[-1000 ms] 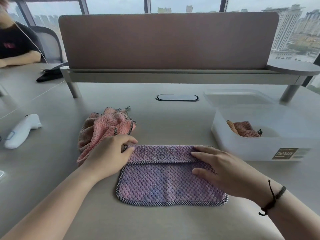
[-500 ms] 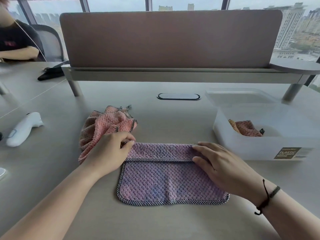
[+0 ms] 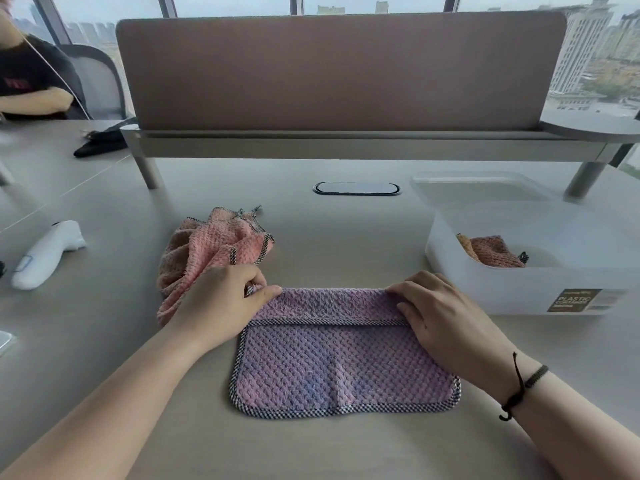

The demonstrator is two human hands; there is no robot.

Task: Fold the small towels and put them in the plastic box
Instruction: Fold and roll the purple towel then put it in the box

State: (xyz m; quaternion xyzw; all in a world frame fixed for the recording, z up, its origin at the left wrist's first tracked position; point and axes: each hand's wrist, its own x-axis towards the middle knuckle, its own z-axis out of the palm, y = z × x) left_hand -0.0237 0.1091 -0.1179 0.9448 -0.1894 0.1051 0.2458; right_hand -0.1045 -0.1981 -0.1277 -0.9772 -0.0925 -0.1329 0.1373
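Hands (image 3: 221,303) (image 3: 446,323) pinch purple towel's (image 3: 343,368) folded edge.

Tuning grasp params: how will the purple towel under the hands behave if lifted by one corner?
Likely floppy: the purple towel already bends over itself along the far edge where the left hand and right hand pinch it. Probably light, being thin cloth. Its waffle texture suggests good grip, little slip.

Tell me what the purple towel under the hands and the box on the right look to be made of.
Purple towel: soft knitted pile, probably microfibre, judging by its bumpy waffle texture, with a woven black-and-white checked trim along the edge. Box: translucent, frosted white plastic; folded towels inside show dimly through the wall, and its label reads "PLASTIC CONTAINER".
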